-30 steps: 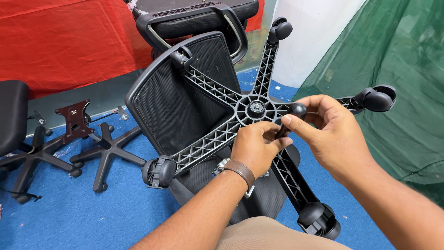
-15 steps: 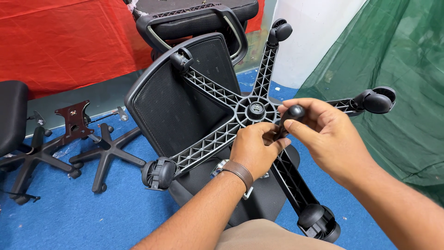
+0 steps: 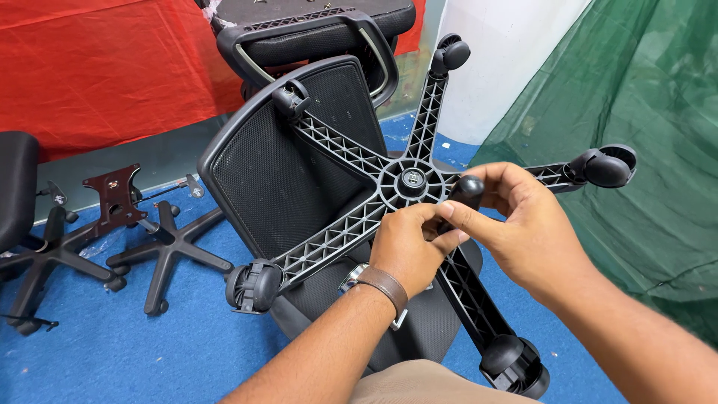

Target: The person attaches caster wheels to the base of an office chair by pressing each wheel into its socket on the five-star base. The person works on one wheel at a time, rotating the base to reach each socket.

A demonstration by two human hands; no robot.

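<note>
At centre frame, an upturned five-arm black chair base [image 3: 407,179] lies across a black mesh backrest [image 3: 277,164], its ribbed underside facing the camera and casters at the arm ends. Left hand [image 3: 407,243], with a brown strap at the wrist, is closed around the lower part of a small black knob-ended part [image 3: 465,193] just right of the hub; the fingers hide how it is gripped. Right hand [image 3: 516,221] pinches the rounded top of the same part between thumb and forefinger.

Compared with the frame one second earlier, both hands and the part sit slightly lower and further left, and the right forefinger now lies below the knob instead of beside it. The whole scene has shifted a little toward the upper left of the frame.

At lower left, two spare black star bases [image 3: 168,251] rest on the blue carpet [image 3: 112,352], one carrying a dark metal mounting plate [image 3: 114,196]. A red cloth [image 3: 105,67] fills the upper left; a green net [image 3: 651,112] fills the right side. No containers appear in view.
</note>
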